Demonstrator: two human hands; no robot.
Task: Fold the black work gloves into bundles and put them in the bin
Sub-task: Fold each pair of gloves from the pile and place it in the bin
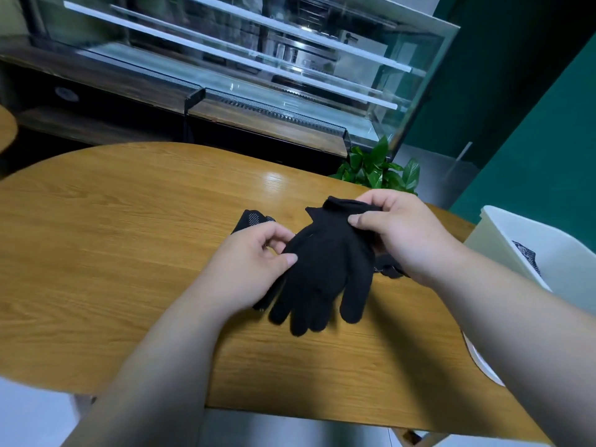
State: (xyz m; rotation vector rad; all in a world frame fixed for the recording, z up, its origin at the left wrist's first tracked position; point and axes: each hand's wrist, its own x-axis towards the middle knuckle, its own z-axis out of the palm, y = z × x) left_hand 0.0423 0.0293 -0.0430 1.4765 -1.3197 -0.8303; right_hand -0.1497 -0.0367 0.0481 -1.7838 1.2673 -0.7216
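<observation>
A black work glove hangs just above the wooden table, its fingers pointing toward me. My right hand pinches its cuff at the far end. My left hand grips its left edge near the thumb. Another black glove with white grip dots lies on the table behind my left hand. More black fabric shows under my right hand. The white bin stands at the table's right edge, with a dotted glove bundle inside.
A glass display case on a dark wooden counter runs along the far side. A green potted plant sits beyond the table's far right edge. A green wall rises at the right. The table's near edge curves close to my forearms.
</observation>
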